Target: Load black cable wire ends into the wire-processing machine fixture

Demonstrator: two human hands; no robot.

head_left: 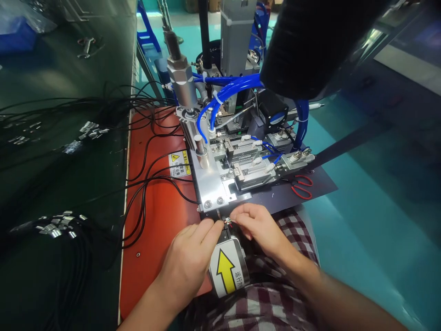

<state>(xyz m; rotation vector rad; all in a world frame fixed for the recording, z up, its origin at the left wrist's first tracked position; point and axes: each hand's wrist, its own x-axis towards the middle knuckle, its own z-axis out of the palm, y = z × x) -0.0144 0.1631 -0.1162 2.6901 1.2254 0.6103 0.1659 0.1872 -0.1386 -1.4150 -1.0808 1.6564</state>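
Observation:
Close together at the front of the metal fixture (pixel 210 184), both of my hands pinch at a tiny part with metal and coloured wire ends (pixel 228 222). My left hand (pixel 193 250) comes in from the left, its thumb and index finger closed at the part's left side. On the other side, the fingertips of my right hand (pixel 257 225) are closed at the same small part. What it is exactly is too small to make out, and the fingertips partly cover it. Just below lies a white label with a yellow arrow (pixel 225 271) on a rounded housing.
Black cables (pixel 148 179) cross the red plate (pixel 155 271) on the left. Cable bundles with metal connectors (pixel 57 225) lie on the dark table. Red-handled scissors (pixel 302 186) rest right of the fixture. Blue air hoses (pixel 237 82) and a large black cylinder (pixel 310 46) stand above it.

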